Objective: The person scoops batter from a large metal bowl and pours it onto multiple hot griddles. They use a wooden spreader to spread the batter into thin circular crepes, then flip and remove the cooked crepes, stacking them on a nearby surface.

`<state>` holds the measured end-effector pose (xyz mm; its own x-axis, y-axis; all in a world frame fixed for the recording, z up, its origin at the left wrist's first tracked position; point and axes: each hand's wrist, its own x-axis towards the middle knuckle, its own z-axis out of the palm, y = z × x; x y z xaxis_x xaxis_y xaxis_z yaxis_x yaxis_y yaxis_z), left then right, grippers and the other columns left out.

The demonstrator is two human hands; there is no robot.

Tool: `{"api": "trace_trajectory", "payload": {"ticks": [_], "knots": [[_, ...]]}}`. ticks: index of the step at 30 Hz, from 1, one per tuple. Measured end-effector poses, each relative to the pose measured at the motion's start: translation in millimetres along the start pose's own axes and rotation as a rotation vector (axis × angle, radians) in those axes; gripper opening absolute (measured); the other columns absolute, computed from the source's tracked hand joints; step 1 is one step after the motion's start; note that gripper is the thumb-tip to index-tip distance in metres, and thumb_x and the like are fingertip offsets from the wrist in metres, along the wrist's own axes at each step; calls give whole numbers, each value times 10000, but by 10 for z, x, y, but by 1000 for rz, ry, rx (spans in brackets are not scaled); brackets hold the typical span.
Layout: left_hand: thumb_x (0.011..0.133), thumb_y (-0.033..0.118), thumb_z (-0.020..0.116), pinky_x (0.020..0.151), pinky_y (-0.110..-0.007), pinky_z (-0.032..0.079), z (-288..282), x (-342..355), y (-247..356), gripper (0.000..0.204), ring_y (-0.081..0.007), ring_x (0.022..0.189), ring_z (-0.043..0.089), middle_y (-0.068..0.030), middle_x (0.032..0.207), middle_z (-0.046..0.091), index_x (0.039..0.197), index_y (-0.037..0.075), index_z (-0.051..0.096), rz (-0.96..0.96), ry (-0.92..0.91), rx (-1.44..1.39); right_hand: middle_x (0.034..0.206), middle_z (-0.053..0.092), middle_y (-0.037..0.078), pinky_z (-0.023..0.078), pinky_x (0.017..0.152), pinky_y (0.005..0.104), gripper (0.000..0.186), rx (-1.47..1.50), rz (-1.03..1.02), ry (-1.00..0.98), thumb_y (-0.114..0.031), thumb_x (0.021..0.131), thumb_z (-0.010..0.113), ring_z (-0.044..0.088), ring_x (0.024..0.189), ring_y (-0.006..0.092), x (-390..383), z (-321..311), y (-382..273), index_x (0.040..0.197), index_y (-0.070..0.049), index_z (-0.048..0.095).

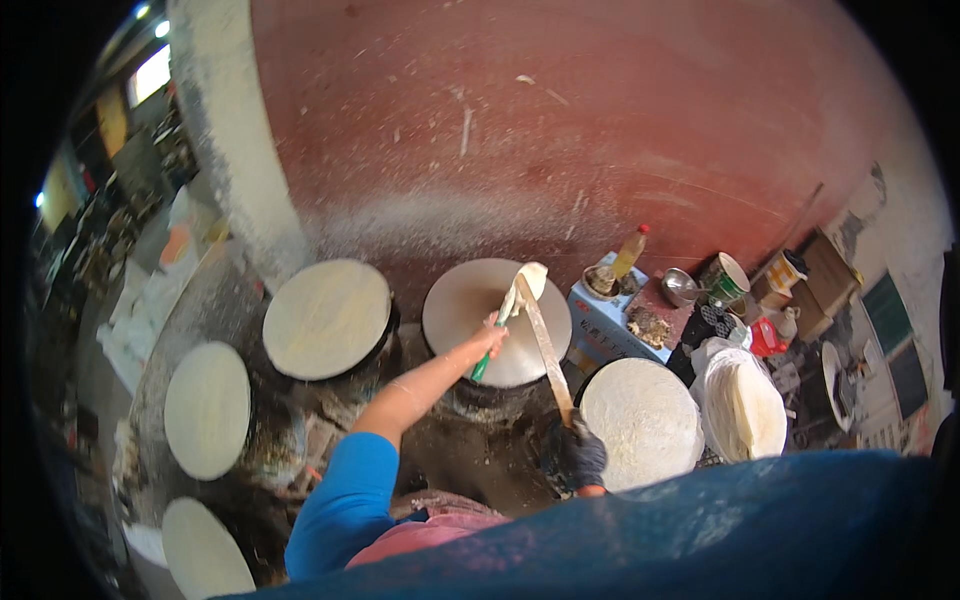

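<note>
My bare left hand (490,336) is closed round the green handle of a ladle (481,367), whose head is coated in pale batter (534,277). It hangs over a round grey griddle (455,305) with no crepe on it. My right hand (578,455), in a dark glove, grips a long flat wooden spatula (546,350). The spatula's far end touches or crosses the ladle's head above the griddle; contact is hard to tell. Just right of my right hand, a griddle bears a pale crepe (640,425).
More griddles with pale crepes (328,318) curve round to the left. A stack of folded crepes (745,408) lies at the right. Behind it are a blue box (603,327), an oil bottle (631,250), a metal bowl (679,287) and a bucket (727,278). A red wall (560,120) stands behind.
</note>
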<state>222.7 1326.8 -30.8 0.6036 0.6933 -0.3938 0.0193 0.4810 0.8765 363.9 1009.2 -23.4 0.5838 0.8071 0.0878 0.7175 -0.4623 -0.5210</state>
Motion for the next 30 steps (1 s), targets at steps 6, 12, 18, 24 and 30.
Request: {"api": "trace_trajectory", "payload": {"ticks": [6,12,18,24,30], "knots": [[772,39,525,575,-482,467,-640,853,-325,738,-384,619,573,-194,724,560,1415,308,282,657,574,1148,924,674,152,482,695,316,245,530,482,-33,-235,842,592,650,791,193,371,526,-82,1031,-110,684],[788,24,508,678,-463,461,-677,595,118,722,-401,815,589,-235,931,601,1404,333,295,668,527,1051,882,694,118,487,692,317,275,390,163,120,-188,809,643,642,775,180,743,883,-162,1011,-1,656],[761,30,536,713,-407,463,-1099,62,541,731,-356,870,620,-217,1130,586,1410,274,303,565,468,765,814,690,115,495,626,325,289,684,389,-18,-258,826,646,657,709,203,1235,1166,-509,974,-12,681],[750,0,529,719,-326,466,-1776,-1344,-455,679,-286,814,598,-192,1153,583,1390,153,362,274,382,798,739,668,82,475,585,295,240,857,475,89,-188,845,602,602,641,144,1295,1251,-756,936,22,674],[750,10,546,692,-298,453,-1897,-1854,-624,686,-199,795,575,-183,1120,600,1394,159,363,186,361,572,791,676,120,462,602,281,346,698,332,-51,-229,791,658,566,634,107,1241,1295,-1017,1084,-45,648]]}}
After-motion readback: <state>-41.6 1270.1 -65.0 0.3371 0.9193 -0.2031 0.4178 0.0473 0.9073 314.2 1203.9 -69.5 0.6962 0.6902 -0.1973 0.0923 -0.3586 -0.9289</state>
